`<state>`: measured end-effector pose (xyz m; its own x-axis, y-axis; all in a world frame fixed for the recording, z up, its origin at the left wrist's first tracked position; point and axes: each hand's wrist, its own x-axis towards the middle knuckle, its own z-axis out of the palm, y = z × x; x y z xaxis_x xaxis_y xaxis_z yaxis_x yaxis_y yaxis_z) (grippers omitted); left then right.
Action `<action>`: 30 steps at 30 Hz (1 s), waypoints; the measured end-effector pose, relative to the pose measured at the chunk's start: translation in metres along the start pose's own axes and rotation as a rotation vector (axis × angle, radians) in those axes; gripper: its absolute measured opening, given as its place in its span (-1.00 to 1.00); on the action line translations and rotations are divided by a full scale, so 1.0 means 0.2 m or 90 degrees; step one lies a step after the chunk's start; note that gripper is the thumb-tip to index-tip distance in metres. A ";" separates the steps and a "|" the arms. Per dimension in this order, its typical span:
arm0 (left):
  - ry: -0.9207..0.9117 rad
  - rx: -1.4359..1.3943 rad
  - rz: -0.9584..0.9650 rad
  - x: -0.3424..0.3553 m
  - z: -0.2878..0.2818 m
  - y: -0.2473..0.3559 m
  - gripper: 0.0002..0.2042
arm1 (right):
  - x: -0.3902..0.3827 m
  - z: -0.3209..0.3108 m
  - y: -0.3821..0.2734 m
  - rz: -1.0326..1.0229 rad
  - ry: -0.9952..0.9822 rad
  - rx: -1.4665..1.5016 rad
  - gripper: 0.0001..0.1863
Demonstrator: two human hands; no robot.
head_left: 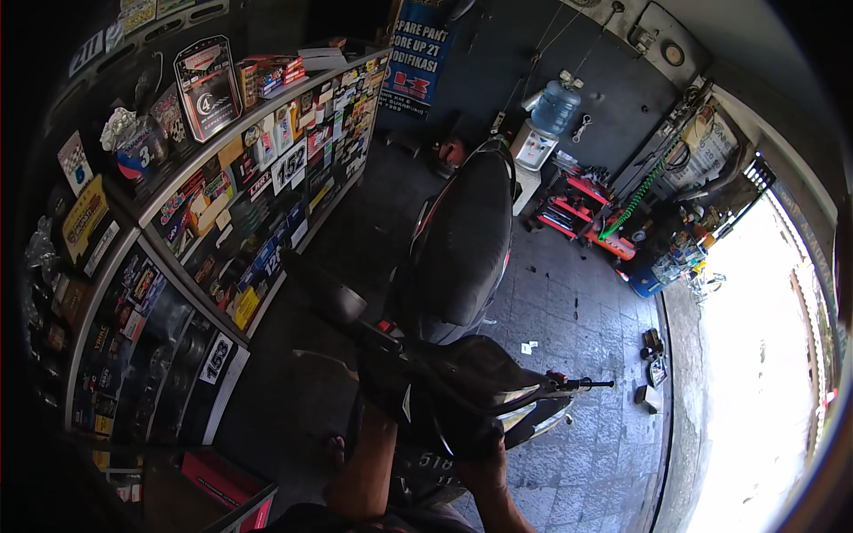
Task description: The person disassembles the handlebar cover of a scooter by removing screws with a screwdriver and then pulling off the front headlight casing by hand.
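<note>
A black motor scooter faces me, its long dark seat (462, 240) stretching away behind the handlebar. Both my arms reach to its black front cowl (471, 373), beside the headlights (520, 409). My left hand (380, 426) goes in at the cowl's left lower side, where the dark panel hides its fingers. At the cowl's lower right edge, my right hand (485, 466) is closed on the panel, with the fingers partly lost in shadow. A mirror (333, 298) sticks out to the left, and a black lever (588, 384) to the right. Below the hands is the number plate (437, 462).
Glass display cases (258, 191) packed with boxed parts line the left. A red box (222, 484) stands at lower left. Further back are a water dispenser (538, 142) and a red tool cart (573, 209). Small parts (653, 369) lie near the bright doorway on the right.
</note>
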<state>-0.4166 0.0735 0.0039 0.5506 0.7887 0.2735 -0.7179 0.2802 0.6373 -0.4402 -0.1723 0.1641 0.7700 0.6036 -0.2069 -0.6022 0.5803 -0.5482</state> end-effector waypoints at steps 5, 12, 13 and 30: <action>-0.007 0.312 -0.021 -0.03 0.15 0.09 -0.62 | 0.01 -0.02 -0.02 -0.022 0.034 -0.011 -0.28; -0.086 -0.133 -0.018 -0.03 0.26 0.23 -0.60 | -0.03 0.01 -0.02 0.013 0.051 -0.049 -0.27; -0.079 -0.248 -0.077 0.00 0.30 0.30 -0.59 | -0.03 0.04 -0.02 0.008 0.040 -0.055 -0.27; 0.007 0.353 0.033 0.00 0.37 0.39 -0.62 | -0.03 -0.09 0.02 0.000 0.058 -0.058 -0.30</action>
<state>-0.4417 0.0547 0.1074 0.5138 0.8001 0.3095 -0.4109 -0.0872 0.9075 -0.4438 -0.1829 0.1490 0.7887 0.5491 -0.2764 -0.5831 0.5258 -0.6193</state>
